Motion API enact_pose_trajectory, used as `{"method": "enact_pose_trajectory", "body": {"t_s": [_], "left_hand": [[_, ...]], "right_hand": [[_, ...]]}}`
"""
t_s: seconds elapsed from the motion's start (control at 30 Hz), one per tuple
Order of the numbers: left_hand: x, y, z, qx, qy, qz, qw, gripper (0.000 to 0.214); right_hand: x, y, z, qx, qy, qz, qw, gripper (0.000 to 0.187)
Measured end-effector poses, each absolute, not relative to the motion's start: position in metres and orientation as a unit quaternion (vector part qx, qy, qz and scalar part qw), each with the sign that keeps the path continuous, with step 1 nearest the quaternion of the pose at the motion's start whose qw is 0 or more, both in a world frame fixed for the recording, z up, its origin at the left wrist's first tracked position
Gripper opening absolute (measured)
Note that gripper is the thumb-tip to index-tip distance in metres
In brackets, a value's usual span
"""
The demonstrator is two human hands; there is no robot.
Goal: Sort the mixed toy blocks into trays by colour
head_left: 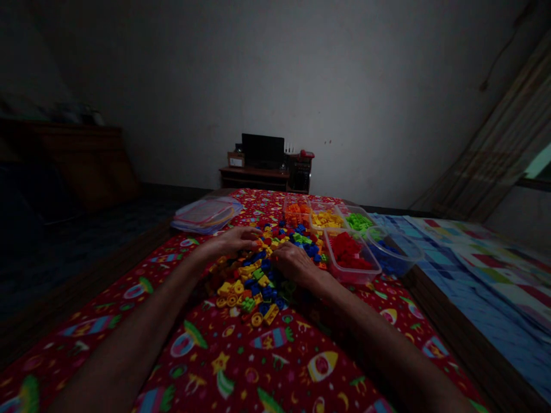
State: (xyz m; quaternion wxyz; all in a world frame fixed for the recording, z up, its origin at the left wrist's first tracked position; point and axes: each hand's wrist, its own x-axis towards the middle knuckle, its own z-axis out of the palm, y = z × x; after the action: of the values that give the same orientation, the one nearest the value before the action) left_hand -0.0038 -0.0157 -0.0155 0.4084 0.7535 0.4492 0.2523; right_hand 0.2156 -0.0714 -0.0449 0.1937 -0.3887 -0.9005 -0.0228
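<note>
A heap of mixed toy building bricks in yellow, blue, green, red and orange lies on a red patterned cloth. My left hand reaches over the heap's left side, its fingers stretched out and apart, touching the bricks near the top. From the right, my right hand presses into the middle of the heap with curled fingers. Its fingertips are down among the bricks, so what they hold is hidden. Beside the heap stands a clear tub of red bricks, the container nearest my right hand.
Behind the red tub are containers of orange bricks, yellow bricks and green bricks. A round tub holds blue bricks at the right edge. Stacked clear lids lie back left. A bed adjoins on the right.
</note>
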Motion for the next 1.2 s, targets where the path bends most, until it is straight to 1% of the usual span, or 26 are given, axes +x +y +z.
{"method": "enact_pose_trajectory", "body": {"t_s": [0.1, 0.23, 0.3, 0.4, 0.53, 0.63, 0.83, 0.93, 1.07, 1.2], "left_hand": [[-0.001, -0.021, -0.013, 0.741, 0.442, 0.27, 0.428, 0.068], [0.006, -0.026, -0.013, 0.726, 0.43, 0.291, 0.452, 0.062], [0.01, -0.026, -0.015, 0.726, 0.428, 0.289, 0.454, 0.061], [0.015, -0.025, -0.019, 0.725, 0.434, 0.279, 0.456, 0.062], [0.018, -0.024, -0.022, 0.725, 0.432, 0.279, 0.459, 0.064], [0.018, -0.024, -0.022, 0.727, 0.43, 0.28, 0.457, 0.063], [0.017, -0.024, -0.021, 0.726, 0.451, 0.278, 0.439, 0.063], [0.017, -0.024, -0.022, 0.722, 0.444, 0.284, 0.447, 0.063], [0.018, -0.021, -0.023, 0.73, 0.431, 0.293, 0.443, 0.06], [0.021, -0.023, -0.021, 0.723, 0.424, 0.305, 0.452, 0.056]], "right_hand": [[0.223, -0.067, -0.042, -0.408, -0.877, 0.001, 0.254, 0.016], [0.23, -0.062, -0.038, -0.477, -0.813, 0.059, 0.329, 0.033], [0.23, -0.061, -0.035, -0.502, -0.793, 0.107, 0.328, 0.034], [0.229, -0.063, -0.032, -0.517, -0.783, 0.158, 0.309, 0.029], [0.23, -0.064, -0.03, -0.539, -0.771, 0.108, 0.32, 0.026], [0.229, -0.068, -0.031, -0.509, -0.799, 0.066, 0.315, 0.028], [0.216, -0.074, -0.054, -0.379, -0.903, -0.037, 0.197, 0.024], [0.214, -0.072, -0.069, -0.368, -0.91, -0.069, 0.178, 0.018], [0.221, -0.069, -0.066, -0.386, -0.89, -0.06, 0.233, 0.011], [0.227, -0.069, -0.046, -0.409, -0.857, -0.006, 0.312, 0.013]]}}
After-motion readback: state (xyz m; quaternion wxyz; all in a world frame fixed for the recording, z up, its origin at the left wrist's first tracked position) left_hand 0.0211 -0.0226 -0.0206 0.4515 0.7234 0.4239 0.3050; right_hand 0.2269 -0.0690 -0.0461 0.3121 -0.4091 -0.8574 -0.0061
